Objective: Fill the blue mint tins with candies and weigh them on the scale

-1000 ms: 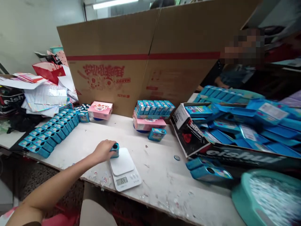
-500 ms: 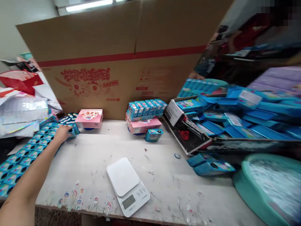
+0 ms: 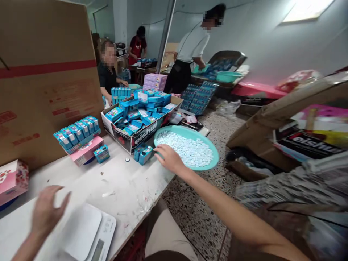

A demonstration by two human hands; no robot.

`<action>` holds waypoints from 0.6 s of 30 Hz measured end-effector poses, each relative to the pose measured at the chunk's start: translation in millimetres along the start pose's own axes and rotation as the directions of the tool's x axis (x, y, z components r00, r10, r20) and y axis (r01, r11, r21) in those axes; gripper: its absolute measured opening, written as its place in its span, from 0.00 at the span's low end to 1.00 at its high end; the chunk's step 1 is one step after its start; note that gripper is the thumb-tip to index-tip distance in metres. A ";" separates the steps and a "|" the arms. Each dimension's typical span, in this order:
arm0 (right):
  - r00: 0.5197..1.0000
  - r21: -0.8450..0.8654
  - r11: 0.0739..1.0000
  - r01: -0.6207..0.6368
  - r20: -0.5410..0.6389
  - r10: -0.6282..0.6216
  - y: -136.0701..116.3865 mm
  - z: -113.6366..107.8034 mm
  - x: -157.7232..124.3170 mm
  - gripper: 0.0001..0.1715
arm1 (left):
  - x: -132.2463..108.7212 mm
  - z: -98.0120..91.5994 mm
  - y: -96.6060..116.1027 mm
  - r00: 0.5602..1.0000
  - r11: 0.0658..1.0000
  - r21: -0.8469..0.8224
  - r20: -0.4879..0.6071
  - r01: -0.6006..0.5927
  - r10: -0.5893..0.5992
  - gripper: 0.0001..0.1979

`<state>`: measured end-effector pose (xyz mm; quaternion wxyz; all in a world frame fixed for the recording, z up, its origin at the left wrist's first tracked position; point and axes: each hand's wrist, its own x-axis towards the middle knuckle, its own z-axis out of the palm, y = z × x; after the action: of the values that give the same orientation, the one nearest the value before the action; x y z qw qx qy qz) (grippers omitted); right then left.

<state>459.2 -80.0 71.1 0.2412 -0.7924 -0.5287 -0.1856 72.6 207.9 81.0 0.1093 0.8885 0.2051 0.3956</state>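
My left hand (image 3: 49,210) hovers over the table beside the white digital scale (image 3: 84,232), thumb and fingers apart, with nothing in it. My right hand (image 3: 170,158) reaches across the near rim of a turquoise basin (image 3: 214,156) heaped with small pale pieces (image 3: 187,146). Its fingers are stretched out towards two small blue boxes (image 3: 144,155) at the table's edge, and I see nothing held in them. Another blue box (image 3: 102,154) stands by a pink box (image 3: 88,148) that carries a row of blue boxes (image 3: 77,133).
A black-sided carton (image 3: 146,136) full of blue boxes stands behind the basin. A tall cardboard sheet (image 3: 54,98) borders the table at left. Several people work farther back, one in a white shirt (image 3: 191,43). Cartons (image 3: 299,141) and newspaper stacks (image 3: 272,185) lie at right.
The view has swung right. My left hand has left the rows of blue boxes and is now near the scale. My right hand has come into view at the basin.
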 end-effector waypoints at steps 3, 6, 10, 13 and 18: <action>0.999 0.088 0.996 -0.007 -0.049 0.011 -8.3 -11.1 -15.9 0.14 | 35.4 92.9 91.9 0.938 0.952 0.010 0.175 -0.305 0.299 0.20; 0.992 0.182 0.983 -0.038 -0.108 0.058 -12.3 -28.4 -44.3 0.14 | 67.0 173.9 169.5 0.932 0.960 0.010 0.245 -0.278 0.268 0.26; 0.973 0.301 0.946 -0.120 -0.155 0.172 -14.5 -40.0 -91.3 0.13 | 85.9 246.9 219.9 0.968 0.993 0.114 0.244 0.033 -0.060 0.35; 0.965 0.381 0.913 -0.146 -0.148 0.216 -15.6 -35.7 -122.1 0.11 | 83.0 272.0 230.2 0.951 0.964 0.199 0.220 0.176 -0.219 0.36; 0.959 0.471 0.865 -0.174 -0.120 0.258 -17.8 -22.4 -146.1 0.11 | 84.6 276.2 240.4 0.896 0.912 0.300 0.259 0.280 -0.360 0.35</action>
<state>387.4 -196.5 12.5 0.4860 -0.7479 -0.4413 -0.0986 397.0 22.7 39.3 0.0889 0.8995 0.3789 0.1987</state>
